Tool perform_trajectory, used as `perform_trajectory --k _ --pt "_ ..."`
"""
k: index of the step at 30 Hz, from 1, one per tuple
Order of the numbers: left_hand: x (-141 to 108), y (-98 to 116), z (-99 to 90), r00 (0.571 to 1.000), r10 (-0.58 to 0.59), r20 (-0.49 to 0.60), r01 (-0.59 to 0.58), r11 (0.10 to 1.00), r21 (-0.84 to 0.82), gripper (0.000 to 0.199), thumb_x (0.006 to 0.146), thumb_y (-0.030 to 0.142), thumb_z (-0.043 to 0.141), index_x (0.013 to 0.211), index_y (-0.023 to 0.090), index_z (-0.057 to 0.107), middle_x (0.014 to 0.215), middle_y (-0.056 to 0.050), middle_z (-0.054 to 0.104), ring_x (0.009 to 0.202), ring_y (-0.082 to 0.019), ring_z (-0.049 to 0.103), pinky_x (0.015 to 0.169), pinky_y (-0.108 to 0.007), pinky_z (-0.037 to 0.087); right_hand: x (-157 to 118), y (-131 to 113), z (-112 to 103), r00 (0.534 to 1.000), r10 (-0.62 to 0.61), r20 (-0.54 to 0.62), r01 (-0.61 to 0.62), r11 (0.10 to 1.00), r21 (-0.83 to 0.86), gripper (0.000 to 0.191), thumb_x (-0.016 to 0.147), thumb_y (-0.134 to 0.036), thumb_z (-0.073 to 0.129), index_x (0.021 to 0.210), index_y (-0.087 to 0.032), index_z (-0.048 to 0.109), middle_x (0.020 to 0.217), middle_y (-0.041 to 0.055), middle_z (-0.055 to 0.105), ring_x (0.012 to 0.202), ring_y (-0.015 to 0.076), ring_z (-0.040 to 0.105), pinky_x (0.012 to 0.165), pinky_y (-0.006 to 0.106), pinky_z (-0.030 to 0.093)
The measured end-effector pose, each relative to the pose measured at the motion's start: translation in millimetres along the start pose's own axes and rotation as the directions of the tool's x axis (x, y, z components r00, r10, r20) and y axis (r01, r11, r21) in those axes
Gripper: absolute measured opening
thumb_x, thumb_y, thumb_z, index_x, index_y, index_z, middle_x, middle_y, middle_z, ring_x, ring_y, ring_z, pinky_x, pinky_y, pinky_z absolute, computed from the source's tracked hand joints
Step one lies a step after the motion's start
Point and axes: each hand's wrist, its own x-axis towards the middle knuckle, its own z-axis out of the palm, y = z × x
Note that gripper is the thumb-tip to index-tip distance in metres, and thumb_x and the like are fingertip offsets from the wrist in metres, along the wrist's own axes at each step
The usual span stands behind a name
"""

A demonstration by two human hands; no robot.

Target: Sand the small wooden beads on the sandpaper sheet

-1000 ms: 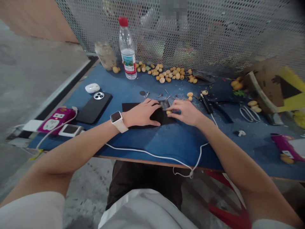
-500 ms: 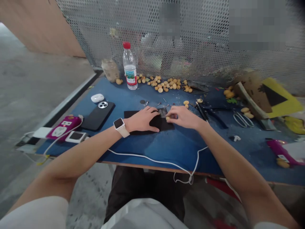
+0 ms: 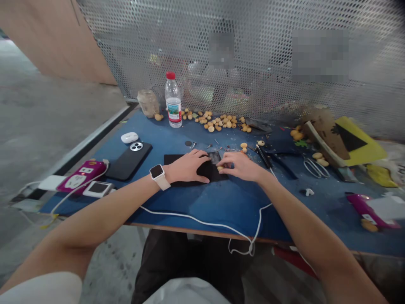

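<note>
A flat black sheet (image 3: 172,158) lies on the blue table. Spread over it, palm down, is my left hand (image 3: 190,166), its fingers apart and pressing on the sheet; a watch is on that wrist. At the sheet's right end, my right hand (image 3: 236,165) pinches a small tan, nut-like piece (image 3: 220,168) between thumb and fingers. Just beyond the fingertips sits a dark grey patch (image 3: 214,157) on the sheet. Several small metal bits (image 3: 209,146) are scattered behind the sheet.
Behind are a water bottle (image 3: 174,110) and a row of tan pieces (image 3: 218,123). A phone (image 3: 129,161) and power strip (image 3: 80,175) lie left. Right are a black pen-like tool (image 3: 263,156), pliers (image 3: 286,164), scissors (image 3: 316,168) and cardboard (image 3: 325,141). A white cable (image 3: 190,217) crosses the front.
The camera view has tilted up slightly, so the table sits lower in the picture. Both hands keep nearly the same place on the sheet, the right still pinching the tan piece.
</note>
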Motion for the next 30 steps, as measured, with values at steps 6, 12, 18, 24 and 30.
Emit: perform_trajectory --k 6,12,18,24,30 --pt "0 1 -1.7 1.0 -0.004 0.009 0.004 1.0 0.008 0.098 0.107 0.076 0.085 0.176 0.009 0.066 0.181 -0.026 0.062 0.166 -0.047 0.057 0.142 -0.057 0.045 9 6 18 0.981 0.018 -0.196 -0.029 0.998 -0.051 0.022 0.114 -0.027 0.077 0.128 -0.022 0.094 0.122 0.0161 0.084 0.113 0.0339 0.082 0.11 0.054 0.068" --pt "-1 3 -2.7 1.0 0.001 -0.005 -0.001 1.0 0.02 0.094 0.107 0.075 0.085 0.174 0.011 0.067 0.181 -0.026 0.063 0.164 -0.046 0.059 0.141 -0.058 0.047 3 3 9 0.991 0.019 -0.132 -0.029 0.997 -0.077 0.016 0.113 -0.032 0.082 0.118 -0.023 0.095 0.109 0.0125 0.083 0.1 0.0299 0.08 0.099 0.047 0.067" --pt "0 1 -0.5 1.0 -0.003 0.009 0.003 1.0 0.008 0.099 0.106 0.077 0.084 0.176 0.008 0.066 0.183 -0.026 0.061 0.165 -0.046 0.057 0.143 -0.056 0.044 -6 5 5 0.998 -0.046 -0.04 0.045 0.998 -0.037 0.017 0.11 -0.036 0.088 0.12 -0.025 0.097 0.104 0.0088 0.081 0.091 0.0261 0.076 0.094 0.044 0.062" --pt "2 3 -1.7 1.0 -0.001 -0.002 0.001 1.0 -0.005 0.095 0.106 0.076 0.082 0.174 0.01 0.068 0.181 -0.025 0.062 0.166 -0.046 0.055 0.144 -0.058 0.041 15 12 16 0.971 0.062 -0.23 -0.073 0.997 -0.039 0.016 0.11 -0.03 0.085 0.119 -0.023 0.097 0.108 0.0102 0.08 0.088 0.0251 0.072 0.091 0.043 0.06" --pt "1 6 -3.5 1.0 -0.013 0.017 0.014 1.0 -0.019 0.097 0.105 0.076 0.084 0.175 0.011 0.066 0.183 -0.024 0.06 0.167 -0.047 0.054 0.143 -0.057 0.041 8 13 4 0.998 -0.054 -0.017 0.053 0.999 -0.005 0.022 0.109 -0.044 0.09 0.115 -0.024 0.096 0.096 0.0063 0.075 0.082 0.0238 0.069 0.086 0.04 0.057"
